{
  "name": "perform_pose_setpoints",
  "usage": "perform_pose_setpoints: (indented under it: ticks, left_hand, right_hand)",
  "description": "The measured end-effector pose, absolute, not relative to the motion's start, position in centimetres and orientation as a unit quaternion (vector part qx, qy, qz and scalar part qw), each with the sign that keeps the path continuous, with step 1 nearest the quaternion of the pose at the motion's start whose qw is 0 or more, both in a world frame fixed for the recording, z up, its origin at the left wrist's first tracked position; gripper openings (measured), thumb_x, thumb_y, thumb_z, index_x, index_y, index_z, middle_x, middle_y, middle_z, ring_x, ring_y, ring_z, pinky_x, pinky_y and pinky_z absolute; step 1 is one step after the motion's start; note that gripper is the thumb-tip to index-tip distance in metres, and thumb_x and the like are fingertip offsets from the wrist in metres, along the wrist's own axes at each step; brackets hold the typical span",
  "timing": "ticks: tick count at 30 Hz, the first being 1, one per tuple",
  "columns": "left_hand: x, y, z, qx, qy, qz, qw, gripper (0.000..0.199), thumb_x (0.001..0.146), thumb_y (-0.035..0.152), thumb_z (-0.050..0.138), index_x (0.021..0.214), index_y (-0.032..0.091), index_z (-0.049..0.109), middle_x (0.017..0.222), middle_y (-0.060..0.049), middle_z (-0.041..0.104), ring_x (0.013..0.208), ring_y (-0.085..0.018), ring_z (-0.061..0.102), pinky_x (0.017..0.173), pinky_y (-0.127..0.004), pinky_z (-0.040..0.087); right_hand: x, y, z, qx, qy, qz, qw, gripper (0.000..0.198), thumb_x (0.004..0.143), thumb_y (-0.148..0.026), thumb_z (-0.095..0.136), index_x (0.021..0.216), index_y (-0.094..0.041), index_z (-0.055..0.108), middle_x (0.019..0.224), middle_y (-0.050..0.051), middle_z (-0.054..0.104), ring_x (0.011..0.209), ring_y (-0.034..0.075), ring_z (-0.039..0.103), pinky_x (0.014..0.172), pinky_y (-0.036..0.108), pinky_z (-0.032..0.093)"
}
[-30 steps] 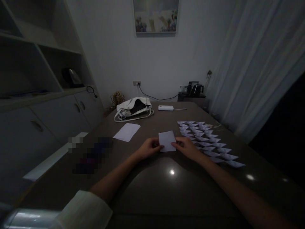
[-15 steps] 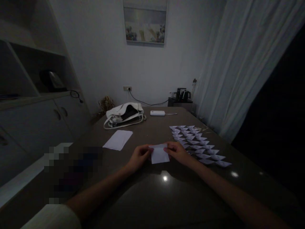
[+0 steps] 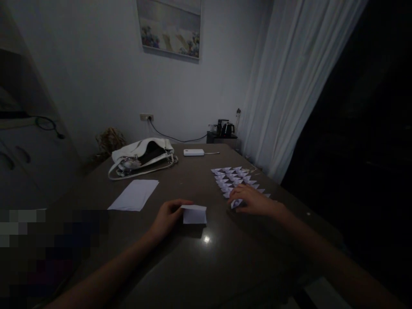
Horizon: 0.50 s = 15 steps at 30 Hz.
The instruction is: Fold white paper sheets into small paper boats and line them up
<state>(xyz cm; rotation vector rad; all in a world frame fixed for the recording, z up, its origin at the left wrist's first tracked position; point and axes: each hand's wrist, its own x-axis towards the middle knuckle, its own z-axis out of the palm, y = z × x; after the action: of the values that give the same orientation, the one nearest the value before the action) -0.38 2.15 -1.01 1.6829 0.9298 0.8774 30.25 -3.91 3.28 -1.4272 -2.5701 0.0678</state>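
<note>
A small folded sheet of white paper (image 3: pixel 195 216) is pinched along its left edge by my left hand (image 3: pixel 169 216), just above the dark table. The paper has a crease near its top. To the right, my right hand (image 3: pixel 252 200) reaches over the near left part of several rows of white paper boats (image 3: pixel 236 179). Its thumb and fingers close around one paper boat (image 3: pixel 236 203) there, and the hand and forearm hide boats behind them. A stack of flat white paper sheets (image 3: pixel 134 195) lies left of my left hand.
Behind the sheets, a white handbag (image 3: pixel 141 155) rests on the table (image 3: pixel 193 274). A white power bank (image 3: pixel 193 152) with a short cable lies at the far side. A black kettle (image 3: pixel 228 128) stands beyond on a low cabinet, beside a white curtain (image 3: pixel 273 86).
My right hand has let go of the folded paper and moved right to the paper boats. My left hand keeps hold of the paper. The view has turned right.
</note>
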Motion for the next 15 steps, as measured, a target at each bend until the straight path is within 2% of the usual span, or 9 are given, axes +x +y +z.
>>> perform_pose_setpoints:
  ticks: [6,10,15]
  left_hand:
    - [-0.6,2.3,-1.3,0.724,0.384,0.332,0.466,0.031,0.070,0.028,0.052,0.090,0.015,0.072,0.095,-0.007,0.071,0.090,-0.024,0.064,0.079,-0.031,0.049]
    - [-0.7,2.2,-1.3,0.732,0.388,0.313,0.464,0.035,0.072,0.030,0.052,0.096,0.013,0.070,0.100,-0.009,0.070,0.092,-0.026,0.063,0.080,-0.034,0.049]
    - [-0.7,2.2,-1.1,0.734,0.385,0.300,0.472,0.035,0.071,0.032,0.053,0.096,0.014,0.071,0.099,-0.009,0.070,0.093,-0.026,0.063,0.083,-0.036,0.048]
  right_hand:
    - [30.7,-4.1,2.5,-0.544,-0.832,-0.034,0.103,0.014,0.082,-0.019,0.059,0.091,-0.020,0.068,0.089,0.006,0.065,0.089,0.021,0.054,0.078,0.032,0.038]
    - [31.3,-3.3,2.0,-0.555,-0.824,-0.039,0.104,0.010,0.082,-0.018,0.059,0.085,-0.019,0.069,0.082,0.005,0.065,0.084,0.019,0.055,0.075,0.029,0.038]
    - [31.5,-2.5,1.9,-0.558,-0.822,-0.015,0.111,0.011,0.083,-0.020,0.058,0.085,-0.017,0.068,0.084,0.006,0.066,0.084,0.019,0.057,0.076,0.029,0.039]
